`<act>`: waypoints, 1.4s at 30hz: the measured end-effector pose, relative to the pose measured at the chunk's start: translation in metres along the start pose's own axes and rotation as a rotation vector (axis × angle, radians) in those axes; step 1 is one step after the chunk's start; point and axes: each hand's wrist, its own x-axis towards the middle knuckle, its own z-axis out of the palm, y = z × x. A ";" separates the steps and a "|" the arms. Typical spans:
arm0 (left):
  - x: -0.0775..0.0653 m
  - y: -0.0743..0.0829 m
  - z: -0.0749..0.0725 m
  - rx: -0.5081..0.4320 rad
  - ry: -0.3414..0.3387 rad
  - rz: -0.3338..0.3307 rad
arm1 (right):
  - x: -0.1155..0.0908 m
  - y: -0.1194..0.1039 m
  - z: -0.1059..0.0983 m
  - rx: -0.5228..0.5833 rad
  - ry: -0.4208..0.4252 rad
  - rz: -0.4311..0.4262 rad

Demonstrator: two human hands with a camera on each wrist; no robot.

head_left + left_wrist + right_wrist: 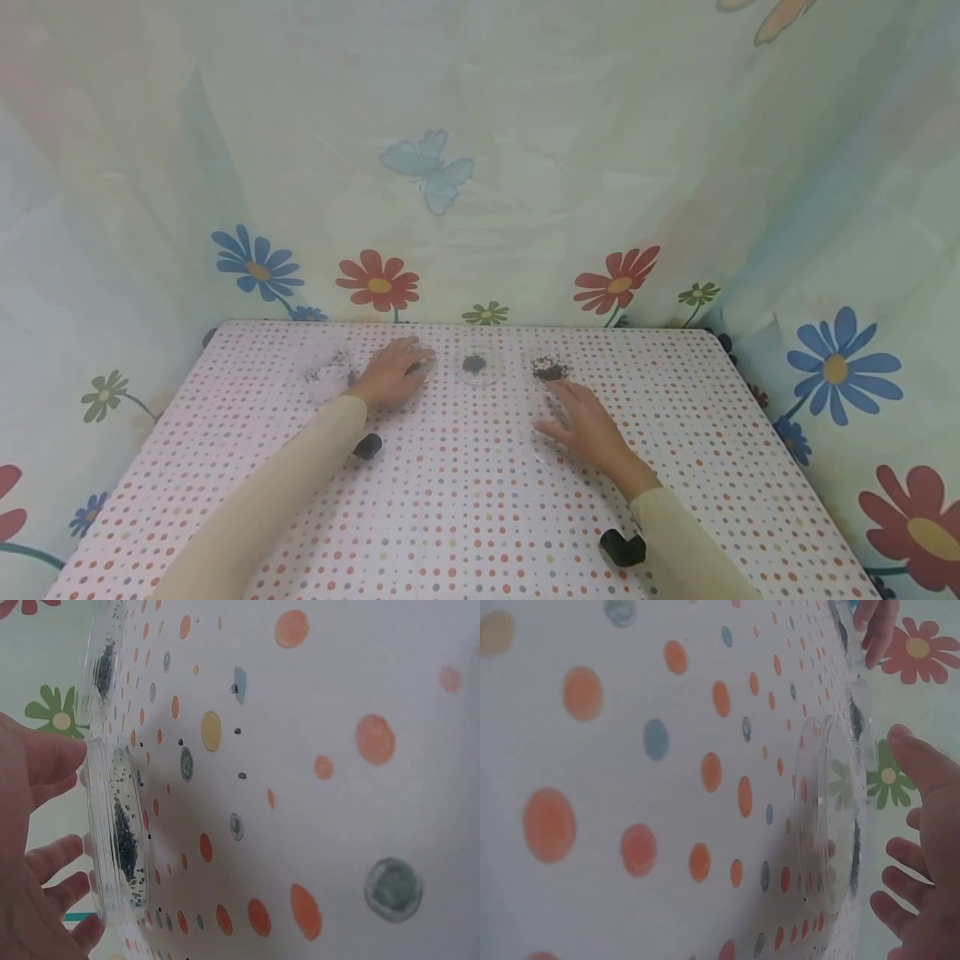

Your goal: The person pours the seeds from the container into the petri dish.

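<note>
My left hand (pixel 392 373) reaches over a shallow round clear dish (pixel 124 840) with dark grains on a pale layer. The left wrist view shows its thumb (pixel 56 754) at one side of the dish's rim and its fingertips at the other, spanning it from above. My right hand (pixel 592 429) hovers with fingers spread beside an empty-looking clear round lid (pixel 825 814), apart from it in the right wrist view. Just beyond those fingers is another clear dish with dark grains (pixel 550 368).
Between the hands stands a clear dish with a dark clump (pixel 474 364). Farther left lies one with scattered dark grains (pixel 327 375). The table (pixel 465 517) has a dotted cover, with a flowered curtain (pixel 480 233) behind it. Black pieces (pixel 622 547) show at both forearms.
</note>
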 end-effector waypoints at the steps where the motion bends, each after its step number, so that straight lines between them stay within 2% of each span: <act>1: 0.000 0.000 0.000 0.000 -0.001 0.001 | -0.001 0.000 0.000 0.006 -0.003 0.007; 8: 0.000 0.000 -0.001 0.001 -0.009 0.007 | -0.008 0.003 0.001 0.033 -0.021 0.002; 19: 0.000 0.002 -0.005 0.036 -0.036 0.020 | -0.014 0.009 0.004 0.005 -0.048 -0.013; 30: 0.001 0.001 -0.005 0.030 -0.062 0.017 | -0.022 0.012 0.008 0.010 -0.070 -0.027; 42: 0.000 0.001 -0.005 0.006 -0.050 0.026 | -0.024 0.011 0.008 -0.047 -0.044 -0.106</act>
